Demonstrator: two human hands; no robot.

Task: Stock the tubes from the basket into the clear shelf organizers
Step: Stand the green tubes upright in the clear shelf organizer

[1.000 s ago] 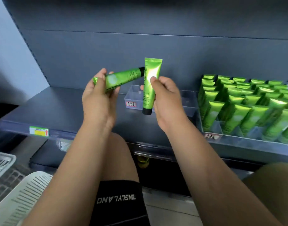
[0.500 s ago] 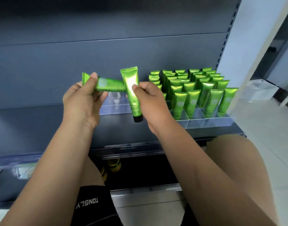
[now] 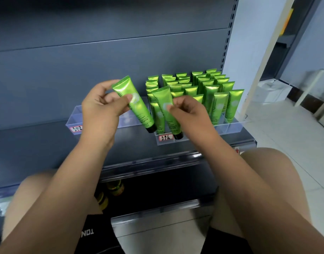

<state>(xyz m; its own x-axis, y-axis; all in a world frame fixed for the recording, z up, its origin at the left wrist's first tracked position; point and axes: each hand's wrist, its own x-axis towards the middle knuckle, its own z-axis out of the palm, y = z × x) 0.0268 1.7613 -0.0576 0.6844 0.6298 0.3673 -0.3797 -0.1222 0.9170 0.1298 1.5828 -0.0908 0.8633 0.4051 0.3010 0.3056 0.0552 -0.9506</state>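
Handwriting on the right organizer label is unreadable.

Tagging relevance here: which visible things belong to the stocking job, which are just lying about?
Job: left tube in the left hand; right tube in the right hand; stocked tubes; left organizer; right organizer.
Lying about: yellow bottles on the lower shelf; white container on the floor.

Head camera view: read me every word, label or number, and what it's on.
"FLORAL", apparently: tube in the left hand, near the cap.
"hamomile", running vertically: front-right shelf tube.
"TON", upside down, cut off: black shorts.
Handwritten red-bordered labels on the clear organizers: too blurred to read.
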